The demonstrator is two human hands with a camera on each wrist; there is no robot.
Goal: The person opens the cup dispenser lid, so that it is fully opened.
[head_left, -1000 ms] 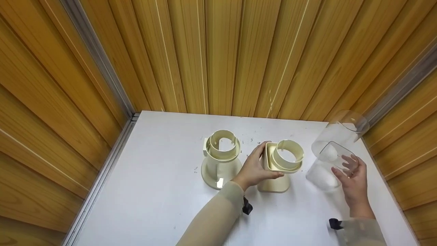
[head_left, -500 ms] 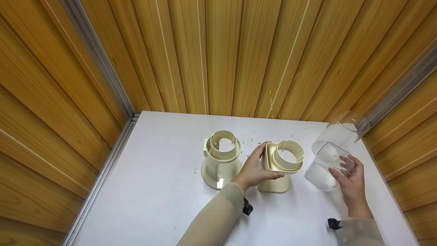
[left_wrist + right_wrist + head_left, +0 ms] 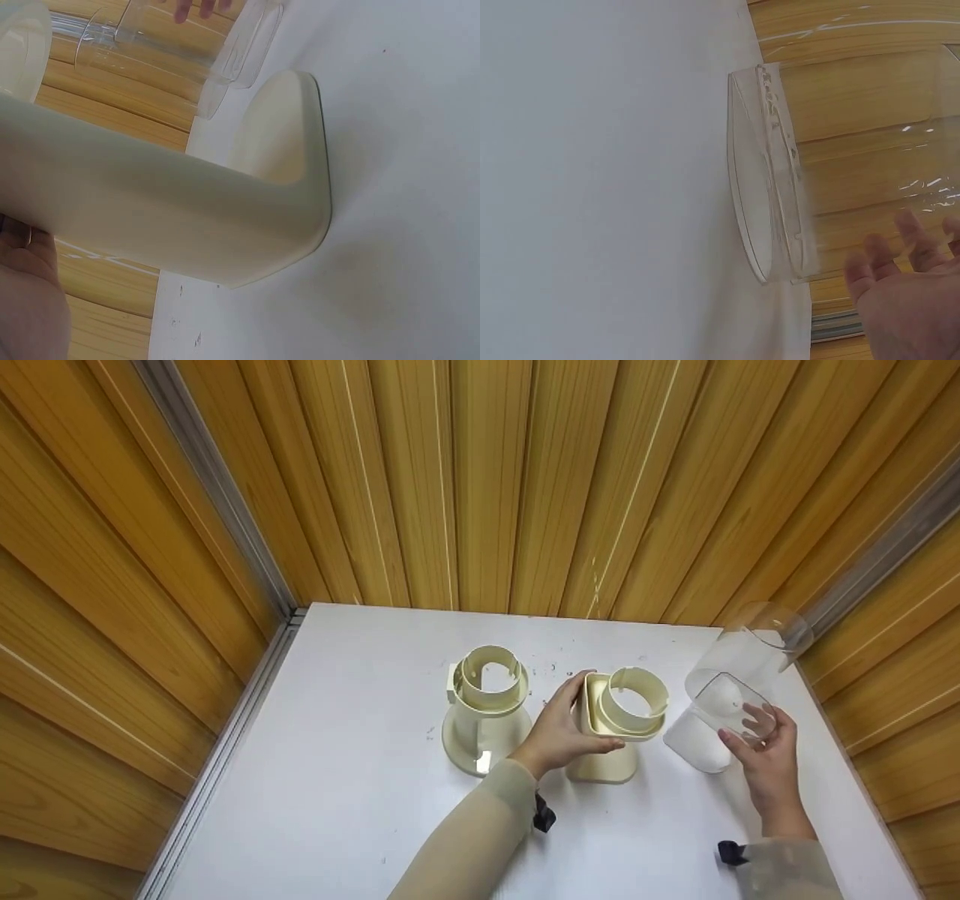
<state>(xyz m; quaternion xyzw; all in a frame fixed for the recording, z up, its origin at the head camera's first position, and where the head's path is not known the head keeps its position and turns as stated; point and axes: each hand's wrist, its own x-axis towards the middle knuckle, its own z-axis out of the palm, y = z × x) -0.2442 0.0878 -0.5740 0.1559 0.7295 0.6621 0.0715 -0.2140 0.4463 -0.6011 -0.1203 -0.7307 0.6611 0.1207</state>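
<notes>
My left hand (image 3: 565, 731) grips the upper part of a cream plastic stand (image 3: 604, 761). This stand has a squarish tray-like top, a round collar and a flat foot, which meets the white table in the left wrist view. To its right, my right hand (image 3: 772, 761) holds a clear squarish plastic container (image 3: 701, 741) near its rim, thumb on the near side and fingers round the far side. The container leans, its open end toward the hand; its bottom edge (image 3: 748, 187) is close to the tabletop in the right wrist view.
A second cream stand (image 3: 491, 727), with a round foot, stands left of my left hand. Behind the squarish container is a larger clear cylinder (image 3: 739, 660). The white table (image 3: 337, 750) is bounded by wood-look walls (image 3: 487, 495), with small droplets near the stands.
My right hand and the clear squarish container have shifted slightly left, toward the held stand. My left hand, both stands and the large cylinder stay nearly still.
</notes>
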